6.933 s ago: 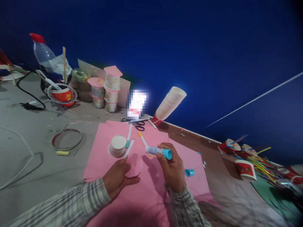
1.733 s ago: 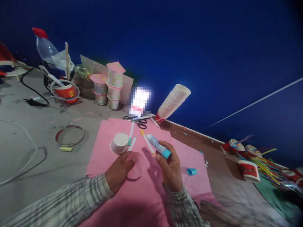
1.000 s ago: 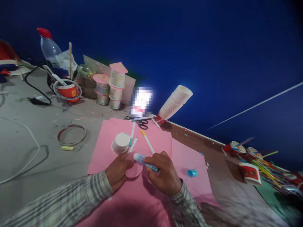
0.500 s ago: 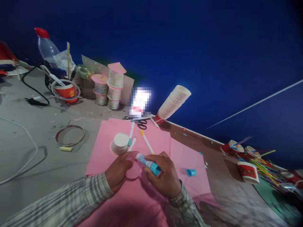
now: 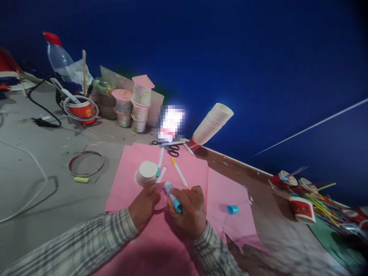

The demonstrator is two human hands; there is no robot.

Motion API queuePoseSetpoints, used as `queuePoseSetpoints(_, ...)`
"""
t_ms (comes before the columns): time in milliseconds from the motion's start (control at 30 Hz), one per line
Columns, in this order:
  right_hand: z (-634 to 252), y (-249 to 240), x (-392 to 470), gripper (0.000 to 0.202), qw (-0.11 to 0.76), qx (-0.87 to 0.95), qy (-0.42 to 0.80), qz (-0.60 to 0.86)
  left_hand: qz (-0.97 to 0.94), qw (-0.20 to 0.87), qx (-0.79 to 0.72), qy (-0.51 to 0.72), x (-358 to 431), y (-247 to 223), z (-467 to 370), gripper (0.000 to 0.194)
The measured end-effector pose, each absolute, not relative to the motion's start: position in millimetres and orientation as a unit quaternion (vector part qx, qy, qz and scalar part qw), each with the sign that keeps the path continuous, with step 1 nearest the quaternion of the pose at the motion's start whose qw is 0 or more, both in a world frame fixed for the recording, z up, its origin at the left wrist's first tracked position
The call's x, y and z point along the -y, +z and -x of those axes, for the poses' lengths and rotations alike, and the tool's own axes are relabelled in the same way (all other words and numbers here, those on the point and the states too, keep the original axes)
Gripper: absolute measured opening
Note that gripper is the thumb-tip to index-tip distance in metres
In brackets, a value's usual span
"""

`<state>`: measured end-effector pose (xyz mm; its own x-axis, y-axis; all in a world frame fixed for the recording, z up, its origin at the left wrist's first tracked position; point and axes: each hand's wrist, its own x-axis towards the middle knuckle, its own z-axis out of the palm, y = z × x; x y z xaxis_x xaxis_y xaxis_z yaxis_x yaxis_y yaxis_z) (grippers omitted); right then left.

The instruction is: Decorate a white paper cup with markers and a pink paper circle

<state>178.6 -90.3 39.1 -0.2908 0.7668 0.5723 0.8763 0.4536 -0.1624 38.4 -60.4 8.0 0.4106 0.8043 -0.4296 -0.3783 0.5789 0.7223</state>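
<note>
My left hand pinches a small piece of pink paper above the pink sheets. Wrapped round a blue-and-white glue stick, my right hand holds its white tip at the paper piece's edge. Part of that piece is hidden by my fingers. Just beyond my left hand a white paper cup stands upside down on the pink sheet. The blue glue cap lies off to the right on pink paper.
Several markers and black-handled scissors lie behind my hands. A tall stack of paper cups leans near the blue wall. Decorated cup towers stand back left, a tape roll at left, colourful straws at right.
My right hand has moved left with the glue stick, which now points more steeply away from me. The pink piece has tilted and shows less of its face.
</note>
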Motion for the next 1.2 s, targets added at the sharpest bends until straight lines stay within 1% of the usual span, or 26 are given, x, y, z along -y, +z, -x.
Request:
queuePoseSetpoints(67, -181, 39, 87, 0.015, 0.311, 0.783, -0.097, 0.53, -0.287, 0.779, -0.398, 0.391, 62, 5, -40, 0.038)
queuePoseSetpoints(167, -188, 46, 85, 0.016, 0.361, 0.748, -0.107, 0.547, -0.285, 0.778, -0.404, 0.387, 65, 5, -42, 0.038)
queuePoseSetpoints(233, -191, 54, 86, 0.016, 0.401, 0.722, -0.085, 0.558, -0.274, 0.787, -0.397, 0.384, 66, 8, -43, 0.041)
queuePoseSetpoints(300, -191, 60, 89, 0.015, 0.415, 0.718, -0.045, 0.558, -0.26, 0.792, -0.385, 0.395, 66, 12, -43, 0.046)
queuePoseSetpoints(367, -186, 62, 93, 0.014, 0.404, 0.737, -0.015, 0.542, -0.245, 0.789, -0.389, 0.408, 66, 14, -43, 0.049)
queuePoseSetpoints(467, -178, 56, 96, 0.015, 0.377, 0.767, 0.002, 0.519, -0.238, 0.777, -0.423, 0.401, 66, 15, -43, 0.048)
queuePoseSetpoints(567, -173, 47, 96, 0.016, 0.355, 0.779, -0.022, 0.516, -0.275, 0.78, -0.408, 0.386, 65, 12, -42, 0.038)
queuePoseSetpoints(633, -171, 42, 95, 0.015, 0.343, 0.782, -0.054, 0.518, -0.318, 0.773, -0.38, 0.397, 65, 8, -41, 0.03)
queuePoseSetpoints(700, -172, 41, 93, 0.014, 0.33, 0.781, -0.084, 0.523, -0.353, 0.761, -0.362, 0.406, 66, 4, -40, 0.027)
queuePoseSetpoints(800, -177, 44, 89, 0.015, 0.328, 0.77, -0.104, 0.537, -0.372, 0.766, -0.359, 0.382, 69, 0, -41, 0.031)
queuePoseSetpoints(933, -184, 57, 88, 0.014, 0.403, 0.724, -0.078, 0.554, -0.296, 0.809, -0.345, 0.372, 69, 7, -44, 0.041)
queuePoseSetpoints(1000, -185, 63, 91, 0.012, 0.416, 0.72, -0.045, 0.553, -0.267, 0.812, -0.343, 0.389, 66, 12, -44, 0.047)
queuePoseSetpoints(1100, -182, 64, 96, 0.012, 0.396, 0.754, -0.008, 0.524, -0.245, 0.805, -0.372, 0.391, 64, 16, -43, 0.049)
queuePoseSetpoints(1200, -176, 56, 98, 0.016, 0.367, 0.778, 0.004, 0.511, -0.25, 0.814, -0.388, 0.352, 64, 17, -41, 0.043)
